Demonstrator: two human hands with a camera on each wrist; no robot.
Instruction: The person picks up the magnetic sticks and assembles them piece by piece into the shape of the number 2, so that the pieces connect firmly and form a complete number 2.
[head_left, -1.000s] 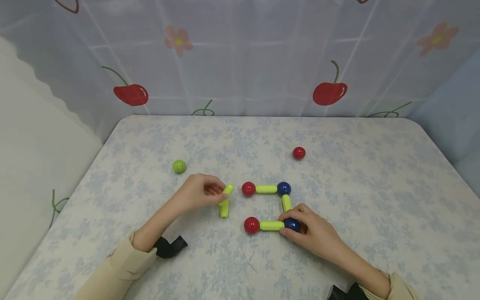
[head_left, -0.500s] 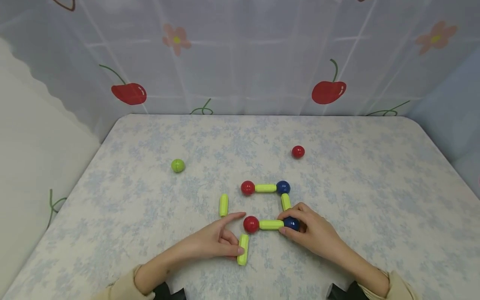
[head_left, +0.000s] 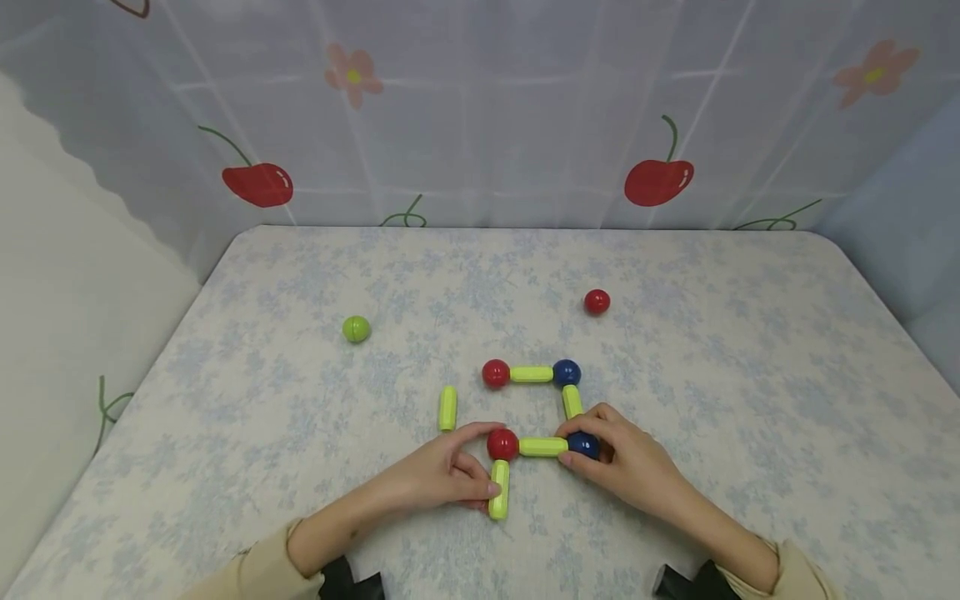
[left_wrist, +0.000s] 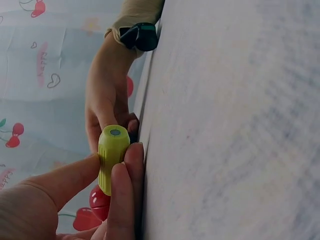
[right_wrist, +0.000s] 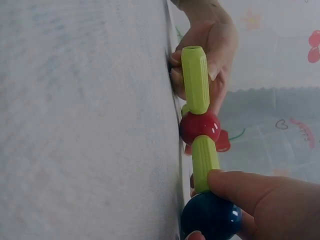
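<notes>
My left hand [head_left: 442,475] pinches a yellow-green magnetic rod [head_left: 499,500] between thumb and fingers. The rod's far end meets the near red ball [head_left: 502,444], and my left index fingertip touches that ball. In the left wrist view the held rod [left_wrist: 114,155] shows a grey magnet disc in its end. Thumb and fingers of my right hand [head_left: 626,458] grip the near blue ball [head_left: 583,446], where a second rod [head_left: 543,447] joins it to the red ball. Another rod [head_left: 572,402] runs from there to the far blue ball [head_left: 567,372], then a further rod [head_left: 531,374] and red ball [head_left: 496,373].
A loose yellow-green rod [head_left: 447,408] lies left of the built shape. Farther back are a green ball [head_left: 356,328] at left and a red ball [head_left: 597,302] at right. A patterned cloth covers the table [head_left: 750,350]; a curtain hangs behind it.
My left hand came toward me and to the right, leaving one of its two rods on the table and bringing the other to the near red ball. The right hand stayed in place.
</notes>
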